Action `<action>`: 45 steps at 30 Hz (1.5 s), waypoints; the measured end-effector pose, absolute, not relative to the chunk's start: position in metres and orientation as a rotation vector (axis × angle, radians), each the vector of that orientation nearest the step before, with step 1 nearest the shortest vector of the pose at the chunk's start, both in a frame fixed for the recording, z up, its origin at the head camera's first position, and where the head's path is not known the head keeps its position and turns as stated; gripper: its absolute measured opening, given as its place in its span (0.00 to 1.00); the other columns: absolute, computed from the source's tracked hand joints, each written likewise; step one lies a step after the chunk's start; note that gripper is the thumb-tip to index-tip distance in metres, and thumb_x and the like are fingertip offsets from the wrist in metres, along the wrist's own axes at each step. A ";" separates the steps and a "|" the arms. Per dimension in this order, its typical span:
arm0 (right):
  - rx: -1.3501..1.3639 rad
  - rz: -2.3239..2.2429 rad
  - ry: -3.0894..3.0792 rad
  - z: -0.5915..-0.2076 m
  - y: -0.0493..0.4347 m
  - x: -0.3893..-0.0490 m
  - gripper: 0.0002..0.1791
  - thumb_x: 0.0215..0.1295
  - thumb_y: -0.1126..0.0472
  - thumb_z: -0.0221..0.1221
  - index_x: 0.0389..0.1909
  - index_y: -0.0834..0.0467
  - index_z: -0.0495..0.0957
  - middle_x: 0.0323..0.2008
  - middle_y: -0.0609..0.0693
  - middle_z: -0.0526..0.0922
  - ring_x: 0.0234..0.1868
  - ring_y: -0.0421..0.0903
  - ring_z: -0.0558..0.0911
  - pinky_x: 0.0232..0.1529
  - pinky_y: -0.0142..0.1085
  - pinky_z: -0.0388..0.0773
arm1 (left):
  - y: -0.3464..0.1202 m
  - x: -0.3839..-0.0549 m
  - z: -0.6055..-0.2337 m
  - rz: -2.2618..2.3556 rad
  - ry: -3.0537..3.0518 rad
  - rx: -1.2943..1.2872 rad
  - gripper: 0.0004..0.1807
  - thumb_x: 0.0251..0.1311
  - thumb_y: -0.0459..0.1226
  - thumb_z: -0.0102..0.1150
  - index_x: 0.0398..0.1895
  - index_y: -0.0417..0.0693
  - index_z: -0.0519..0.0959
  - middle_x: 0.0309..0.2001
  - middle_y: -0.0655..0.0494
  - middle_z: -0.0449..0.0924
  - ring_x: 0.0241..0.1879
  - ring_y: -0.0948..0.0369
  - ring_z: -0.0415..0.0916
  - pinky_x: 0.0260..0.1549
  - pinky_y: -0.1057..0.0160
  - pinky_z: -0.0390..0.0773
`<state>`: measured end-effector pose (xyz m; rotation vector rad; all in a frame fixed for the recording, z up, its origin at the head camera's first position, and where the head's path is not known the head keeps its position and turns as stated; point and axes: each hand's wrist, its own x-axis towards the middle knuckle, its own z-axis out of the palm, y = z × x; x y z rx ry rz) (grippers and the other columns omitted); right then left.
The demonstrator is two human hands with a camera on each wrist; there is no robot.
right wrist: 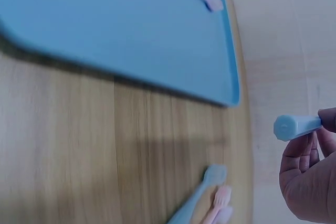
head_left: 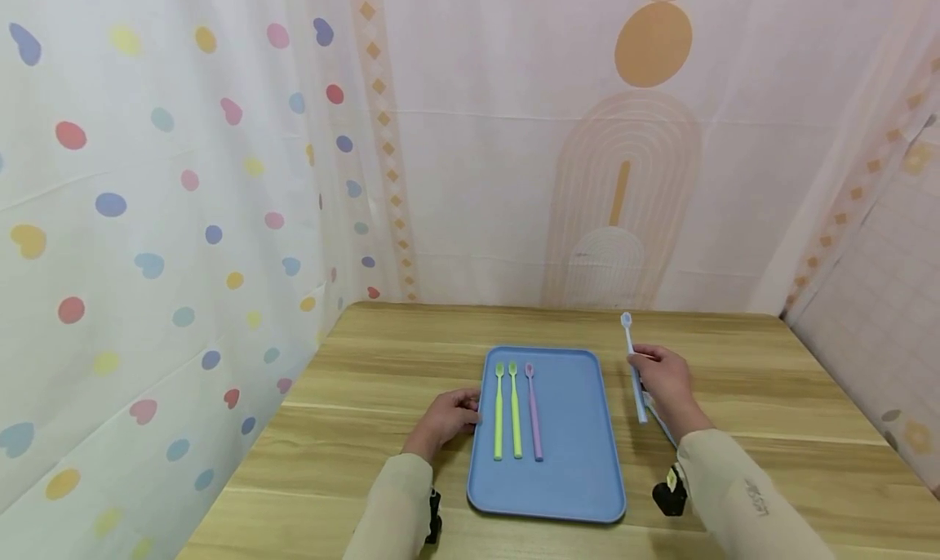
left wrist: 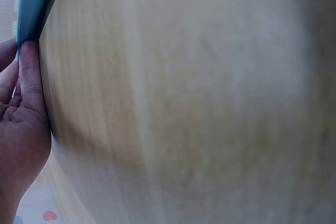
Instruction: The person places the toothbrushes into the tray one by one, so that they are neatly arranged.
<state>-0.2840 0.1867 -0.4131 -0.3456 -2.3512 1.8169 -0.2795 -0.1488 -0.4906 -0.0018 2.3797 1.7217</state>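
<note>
My right hand (head_left: 664, 380) pinches a light blue toothbrush (head_left: 636, 388) between thumb and fingers, above the table to the right of the blue tray (head_left: 576, 429). The brush head points away from me; the handle's end shows close up in the right wrist view. My left hand (head_left: 445, 417) holds the tray's left rim, with a finger low against its outer side in the left wrist view. On the tray lie two yellow-green toothbrushes (head_left: 498, 417) and a purple toothbrush (head_left: 534, 421), side by side, heads at the far end.
Below my right hand, a blue toothbrush (right wrist: 197, 195) and a pink toothbrush (right wrist: 220, 200) lie on the wooden table (head_left: 382, 372), mostly hidden in the head view. Patterned curtains (head_left: 477, 176) hang behind the table and at its sides.
</note>
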 end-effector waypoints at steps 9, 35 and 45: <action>-0.303 1.855 -2.339 -0.411 0.168 -0.285 0.19 0.66 0.67 0.57 0.56 0.73 0.76 0.36 0.51 0.82 0.28 0.35 0.75 0.28 0.29 0.74 | -0.150 -0.280 -0.491 1.722 2.379 -0.010 0.27 0.60 0.23 0.59 0.65 0.34 0.73 0.42 0.47 0.75 0.41 0.58 0.75 0.43 0.57 0.82; -0.365 1.863 -2.407 -0.420 0.122 -0.287 0.17 0.67 0.65 0.59 0.54 0.69 0.79 0.42 0.60 0.82 0.37 0.47 0.79 0.29 0.30 0.74 | -0.152 -0.281 -0.494 1.728 2.389 0.010 0.27 0.60 0.23 0.59 0.65 0.33 0.72 0.42 0.47 0.75 0.41 0.58 0.75 0.42 0.57 0.82; -0.313 1.832 -2.431 -0.431 0.107 -0.283 0.16 0.66 0.66 0.59 0.52 0.69 0.80 0.44 0.63 0.82 0.39 0.51 0.79 0.33 0.36 0.79 | -0.152 -0.280 -0.493 1.730 2.387 0.004 0.27 0.60 0.23 0.59 0.65 0.34 0.72 0.43 0.46 0.75 0.41 0.57 0.75 0.42 0.58 0.82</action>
